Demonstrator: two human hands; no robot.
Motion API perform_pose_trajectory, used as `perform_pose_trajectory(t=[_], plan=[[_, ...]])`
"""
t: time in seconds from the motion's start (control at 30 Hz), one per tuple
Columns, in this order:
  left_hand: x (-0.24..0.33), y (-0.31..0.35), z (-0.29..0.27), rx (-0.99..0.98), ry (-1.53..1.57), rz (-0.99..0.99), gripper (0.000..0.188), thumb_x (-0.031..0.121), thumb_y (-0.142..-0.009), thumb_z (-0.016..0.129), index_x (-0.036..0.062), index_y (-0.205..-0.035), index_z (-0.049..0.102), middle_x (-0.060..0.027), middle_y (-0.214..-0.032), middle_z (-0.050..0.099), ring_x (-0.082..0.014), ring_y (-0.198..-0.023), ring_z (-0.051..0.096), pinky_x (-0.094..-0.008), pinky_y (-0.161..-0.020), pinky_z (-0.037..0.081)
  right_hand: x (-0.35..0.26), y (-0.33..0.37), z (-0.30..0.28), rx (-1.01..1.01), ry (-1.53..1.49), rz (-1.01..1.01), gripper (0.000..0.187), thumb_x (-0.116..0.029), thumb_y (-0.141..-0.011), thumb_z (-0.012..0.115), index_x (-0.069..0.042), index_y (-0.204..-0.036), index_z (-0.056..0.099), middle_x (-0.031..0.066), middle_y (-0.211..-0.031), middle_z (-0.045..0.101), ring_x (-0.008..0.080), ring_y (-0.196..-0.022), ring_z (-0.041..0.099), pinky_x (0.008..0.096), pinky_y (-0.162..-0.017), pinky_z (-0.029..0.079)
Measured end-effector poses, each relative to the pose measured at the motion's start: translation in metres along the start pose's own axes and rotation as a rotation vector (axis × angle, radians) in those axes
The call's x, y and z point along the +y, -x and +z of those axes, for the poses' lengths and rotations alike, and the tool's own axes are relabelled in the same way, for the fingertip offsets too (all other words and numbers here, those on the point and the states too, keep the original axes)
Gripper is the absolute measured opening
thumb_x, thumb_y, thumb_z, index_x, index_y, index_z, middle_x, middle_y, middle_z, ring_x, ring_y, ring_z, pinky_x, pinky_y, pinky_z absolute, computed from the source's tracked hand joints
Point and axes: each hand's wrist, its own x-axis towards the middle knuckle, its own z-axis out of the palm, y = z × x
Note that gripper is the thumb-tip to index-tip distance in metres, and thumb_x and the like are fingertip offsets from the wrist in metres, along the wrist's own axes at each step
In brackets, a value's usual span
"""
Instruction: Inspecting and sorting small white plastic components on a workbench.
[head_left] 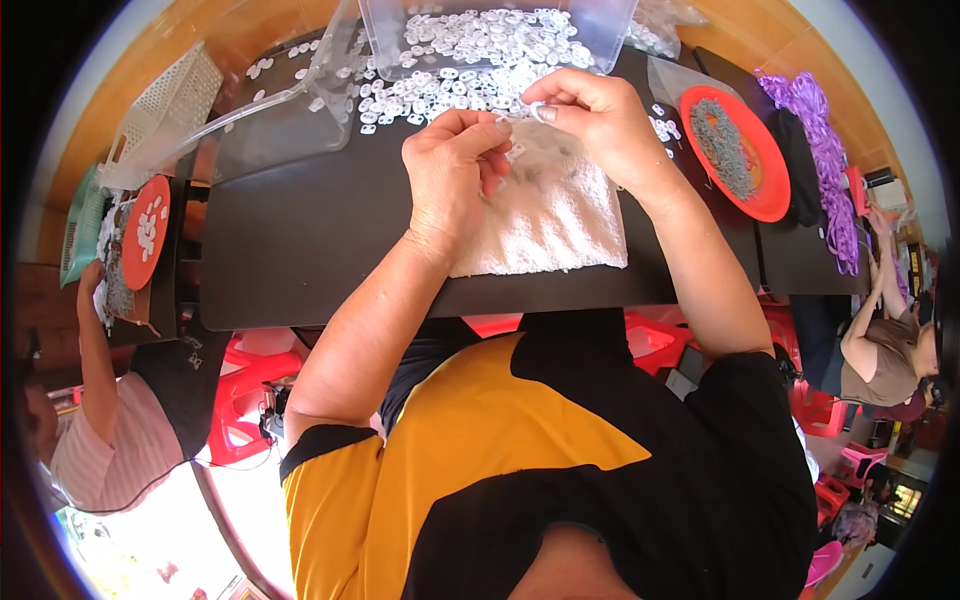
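Over a white towel (pixel 555 230) on the dark table, both my hands are raised close together, fingertips a short gap apart. My left hand (pixel 450 165) is closed, thumb pressed against the index finger; whatever lies in that pinch is too small to make out. Thumb and index finger of my right hand (pixel 595 115) pinch a small white plastic piece (pixel 537 108). Just beyond the hands spreads a heap of white two-holed plastic pieces (pixel 450 95). A few similar pieces lie on the towel beside my left fingertips.
A clear plastic bin (pixel 380 45) with more pieces stands at the far edge, a clear lid (pixel 280 135) left of it. At right are a red plate (pixel 770 170) of small grey parts and a purple ribbon bundle (pixel 825 160). Co-workers sit left and right; another red plate (pixel 135 265) is far left.
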Motion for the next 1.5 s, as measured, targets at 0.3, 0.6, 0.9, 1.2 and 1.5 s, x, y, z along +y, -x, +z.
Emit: perform_pose_trajectory(t=[0.3, 0.6, 0.9, 1.2, 1.5], plan=[[0.001, 0.001, 0.002, -0.001, -0.001, -0.041, 0.011, 0.003, -0.085, 0.064, -0.004, -0.092, 0.06, -0.0106, -0.076, 0.063, -0.0134, -0.055, 0.056, -0.0236, -0.045, 0.038, 0.002, 0.009, 0.016, 0.05, -0.481, 0.15, 0.019, -0.004, -0.088, 0.063, 0.0, -0.105, 0.07, 0.0034, -0.094, 0.069, 0.0086, -0.088, 0.06, 0.0241, -0.081, 0.048], [-0.001, 0.0, 0.0, -0.008, 0.005, -0.034, 0.01, 0.004, -0.085, 0.064, -0.0044, -0.091, 0.06, -0.0111, -0.075, 0.063, -0.014, -0.053, 0.056, -0.0241, -0.044, 0.038, 0.001, 0.011, 0.019, 0.072, -0.424, 0.074, 0.017, -0.004, -0.088, 0.064, -0.001, -0.104, 0.07, 0.0033, -0.093, 0.07, 0.0085, -0.088, 0.061, 0.0242, -0.081, 0.049], [-0.002, 0.0, 0.001, -0.079, 0.034, -0.047, 0.011, 0.005, -0.088, 0.063, -0.0039, -0.094, 0.06, -0.0108, -0.078, 0.063, -0.0145, -0.057, 0.058, -0.0243, -0.046, 0.04, 0.001, 0.01, 0.018, 0.055, -0.464, 0.08, 0.017, -0.001, -0.087, 0.064, 0.001, -0.103, 0.069, 0.0051, -0.09, 0.069, 0.0108, -0.085, 0.064, 0.0242, -0.081, 0.05], [0.002, 0.003, 0.006, -0.184, 0.004, 0.05, 0.019, -0.005, -0.084, 0.067, -0.0035, -0.102, 0.064, -0.0084, -0.083, 0.067, -0.0123, -0.061, 0.06, -0.0229, -0.047, 0.042, 0.005, 0.009, -0.008, -0.124, -0.67, 0.102, 0.04, 0.001, -0.085, 0.062, 0.0, -0.125, 0.056, 0.003, -0.086, 0.065, 0.0103, -0.087, 0.061, 0.0235, -0.081, 0.046], [-0.001, 0.007, 0.006, -0.282, -0.174, 0.18, 0.025, -0.006, -0.08, 0.073, -0.0029, -0.104, 0.067, -0.0056, -0.084, 0.068, -0.0063, -0.068, 0.06, -0.0184, -0.051, 0.043, 0.004, 0.012, -0.009, -0.173, -0.701, 0.178, 0.026, -0.009, -0.086, 0.066, -0.001, -0.11, 0.062, 0.0019, -0.082, 0.064, 0.0093, -0.082, 0.062, 0.0236, -0.078, 0.047]])
